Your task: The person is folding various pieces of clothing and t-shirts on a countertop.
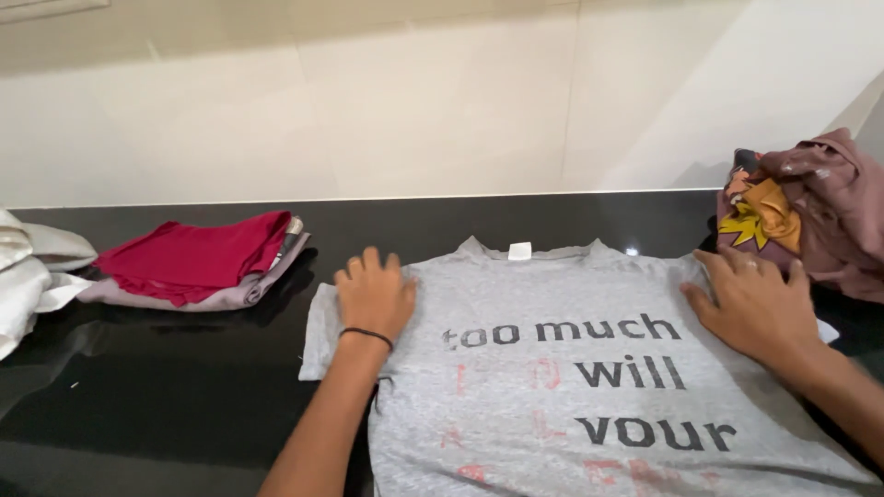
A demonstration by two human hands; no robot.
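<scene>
- Grey printed cotton T-shirt (pixel 589 368) lies flat on black glossy worktop (pixel 166 387), front up.
- L hand (pixel 376 296) flat on sleeve/shoulder, fingers spread.
- R hand (pixel 753 302) flat on other shoulder, fingers spread.
- Folded red cloth pile (pixel 198 258) to the left.

One grey T-shirt (pixel 589 387) with printed lettering lies spread on one black countertop (pixel 184 396). Two bare hands rest on it: a left hand (pixel 376 296) and a right hand (pixel 750 302). Three piles of other clothes sit around: one folded red-topped stack (pixel 198 262), one white bundle (pixel 28 276), one crumpled maroon heap (pixel 810 216).
</scene>
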